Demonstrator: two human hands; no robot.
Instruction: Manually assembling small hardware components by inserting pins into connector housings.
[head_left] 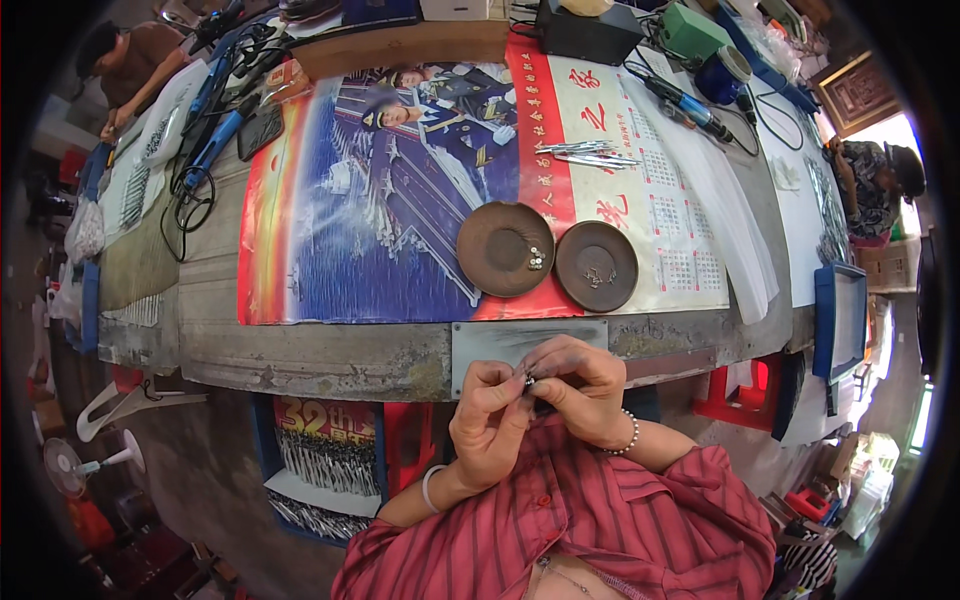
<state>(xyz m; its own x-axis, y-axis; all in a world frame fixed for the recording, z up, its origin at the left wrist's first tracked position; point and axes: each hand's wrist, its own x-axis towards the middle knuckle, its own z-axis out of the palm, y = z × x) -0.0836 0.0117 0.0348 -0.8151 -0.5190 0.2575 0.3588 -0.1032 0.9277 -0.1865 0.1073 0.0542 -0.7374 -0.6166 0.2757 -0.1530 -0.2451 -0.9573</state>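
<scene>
My left hand (486, 425) and my right hand (582, 388) meet just off the table's near edge. Both are closed, with fingertips pinching together at a tiny dark-and-silver metal part (529, 381), mostly covered by the fingers. Beyond them lie two round brown dishes. In the left dish (485, 250) is a small cluster of silver ring-like pieces (537, 259); the right dish (580, 292) contains a few thin, fine metal bits (600, 277). Several slim silver metal rods (588, 153) rest farther back. A flat grey metal plate (478, 341) sits at the edge before my hands.
A large printed poster (340, 240) covers the table's middle. Blue pen-shaped power tools with cords (212, 150) lie left, another (700, 115) right. A box of metal strips (320, 470) is below the edge, beside a red stool (740, 395). People work at far left and right.
</scene>
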